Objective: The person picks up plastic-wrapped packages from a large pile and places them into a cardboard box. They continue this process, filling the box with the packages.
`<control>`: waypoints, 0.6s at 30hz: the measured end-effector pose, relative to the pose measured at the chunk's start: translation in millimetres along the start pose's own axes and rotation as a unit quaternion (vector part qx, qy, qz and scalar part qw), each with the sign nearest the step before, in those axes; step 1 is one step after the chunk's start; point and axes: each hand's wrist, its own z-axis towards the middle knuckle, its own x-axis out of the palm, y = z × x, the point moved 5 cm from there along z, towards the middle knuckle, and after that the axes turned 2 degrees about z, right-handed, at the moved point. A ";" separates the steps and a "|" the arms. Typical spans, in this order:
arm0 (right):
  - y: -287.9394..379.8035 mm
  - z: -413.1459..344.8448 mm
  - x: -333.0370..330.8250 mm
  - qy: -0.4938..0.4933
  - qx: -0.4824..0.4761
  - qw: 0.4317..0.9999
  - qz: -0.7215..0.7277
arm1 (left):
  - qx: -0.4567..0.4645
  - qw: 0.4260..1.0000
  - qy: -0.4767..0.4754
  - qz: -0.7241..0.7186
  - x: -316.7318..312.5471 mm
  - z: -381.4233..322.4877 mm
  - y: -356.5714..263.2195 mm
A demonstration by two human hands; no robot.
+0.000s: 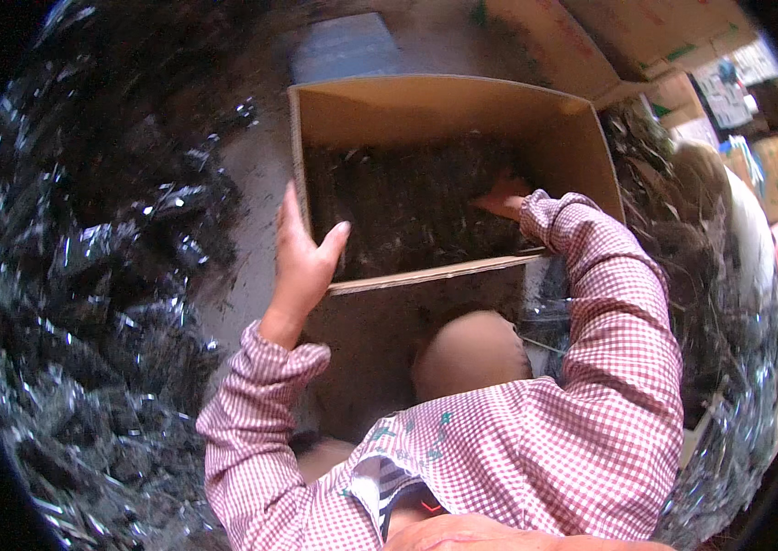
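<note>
An open cardboard box (430, 279) stands before me, its bottom covered with dark, fibrous or leafy material (409, 200) that I cannot name more exactly. My left hand (309, 255) rests at the box's left wall near the front corner, fingers along the outside and thumb over the inner side. Inside the box, toward the right, my right hand (502, 196) reaches down onto the dark material. Its fingers are blurred, so whether they hold any of it does not show. Red-and-white checked sleeves cover both arms.
Dark, shiny material in clear plastic (106, 241) is heaped on the left, with more at the lower right. A blue-grey flat panel (344, 48) lies beyond the box. Cardboard cartons (664, 34) stand at the upper right, near a white sack (750, 213).
</note>
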 end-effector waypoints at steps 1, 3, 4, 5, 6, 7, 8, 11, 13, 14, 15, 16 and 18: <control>2.2 7.9 -2.4 -0.024 -0.007 0.999 -0.046 | -0.012 1.000 0.012 -0.025 -0.5 2.0 0.8; 2.6 16.9 -0.6 -0.035 -0.054 0.996 -0.066 | -0.019 0.996 0.030 -0.081 -1.8 -1.7 5.9; 1.7 18.8 -0.4 -0.039 -0.090 0.994 -0.053 | -0.038 0.994 0.035 -0.097 -3.2 -5.7 13.2; 1.4 21.7 0.5 -0.035 -0.125 0.990 -0.046 | -0.035 0.992 0.042 -0.110 -10.1 -12.1 23.9; -2.2 22.0 -0.6 -0.029 -0.151 0.987 -0.037 | -0.038 0.982 0.068 -0.171 -17.0 -22.5 39.2; -5.4 23.9 -2.2 -0.022 -0.175 0.984 -0.023 | -0.041 0.962 0.091 -0.254 -23.1 -35.1 56.3; -7.5 26.7 -6.5 -0.016 -0.193 0.981 -0.016 | -0.059 0.969 0.090 -0.222 -32.8 -50.2 80.1; -1.6 26.8 -34.7 -0.052 -0.229 0.972 0.015 | -0.112 0.990 0.080 -0.029 -80.8 -113.3 169.4; 24.3 21.1 -62.1 -0.115 -0.267 0.953 0.082 | -0.174 0.973 0.006 0.154 -125.5 -151.6 232.6; 43.8 11.6 -73.3 -0.135 -0.263 0.942 0.155 | -0.188 0.956 -0.031 0.223 -153.0 -169.7 256.9; 69.6 -8.3 -90.0 -0.197 -0.320 0.898 0.230 | -0.236 0.928 -0.041 0.286 -176.2 -184.7 279.5; 93.2 -29.9 -96.9 -0.253 -0.312 0.838 0.371 | -0.250 0.893 -0.056 0.370 -197.8 -193.6 294.3; 153.0 -95.1 -113.9 -0.204 -0.403 0.775 0.442 | -0.297 0.812 -0.052 0.500 -236.9 -198.9 315.0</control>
